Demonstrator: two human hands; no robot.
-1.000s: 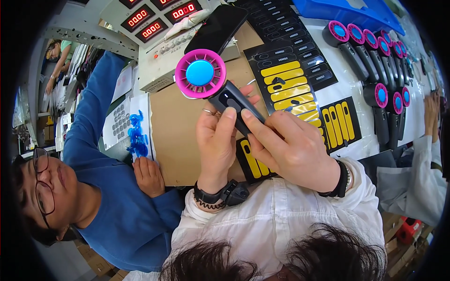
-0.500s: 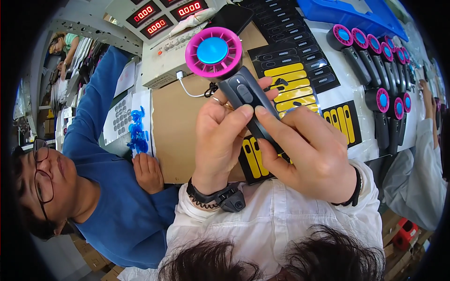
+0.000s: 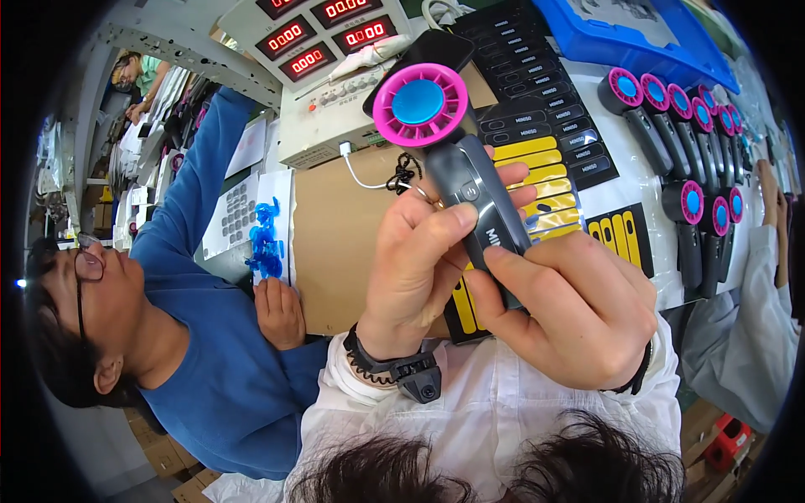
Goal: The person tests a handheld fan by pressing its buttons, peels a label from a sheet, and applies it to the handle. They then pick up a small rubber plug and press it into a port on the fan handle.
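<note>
Fan (image 3: 457,155), likely light, stiff and slick, best held by its handle (image 3: 475,191), is clasped in the left hand (image 3: 415,268) over a brown board's (image 3: 335,235) right side, right hand (image 3: 579,306) touching its lower end, pinch unclear, white lettering (image 3: 492,238) on its front, red digits (image 3: 365,33) on a far-left meter (image 3: 314,42).

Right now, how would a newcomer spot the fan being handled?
Start at the large instrument with red displays, then drop to the brown board just below it in the picture. At the board's right side, the left hand grips a dark-handled fan. Its magenta head and blue centre match the fans lined up at right, but unlike those, it is raised in the person's hands.
</note>
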